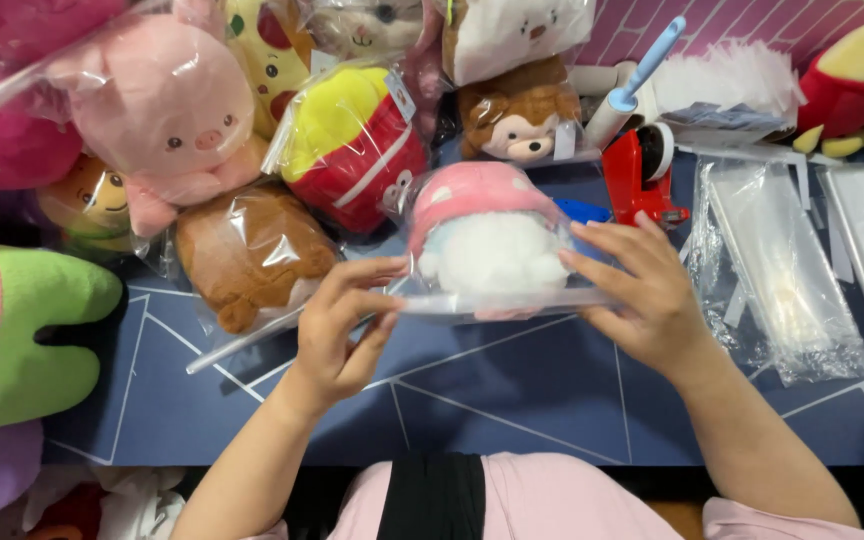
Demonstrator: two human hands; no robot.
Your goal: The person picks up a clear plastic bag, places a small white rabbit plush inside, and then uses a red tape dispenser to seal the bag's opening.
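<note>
A pink-and-white plush toy [487, 235] sits inside a clear plastic bag on the dark blue table [512, 400]. My left hand [337, 330] pinches the bag's open edge at its left end. My right hand [642, 290] presses the same edge at its right end, fingers spread over the bag. The bag's mouth runs as a flat strip between both hands.
Several bagged plush toys crowd the back left: a pink pig [177, 110], a red-and-yellow fries toy [357, 140], a brown bear [252, 250], a monkey [517, 125]. A red tape dispenser [640, 175], lint roller [627, 85] and stacks of clear bags [782, 270] lie right.
</note>
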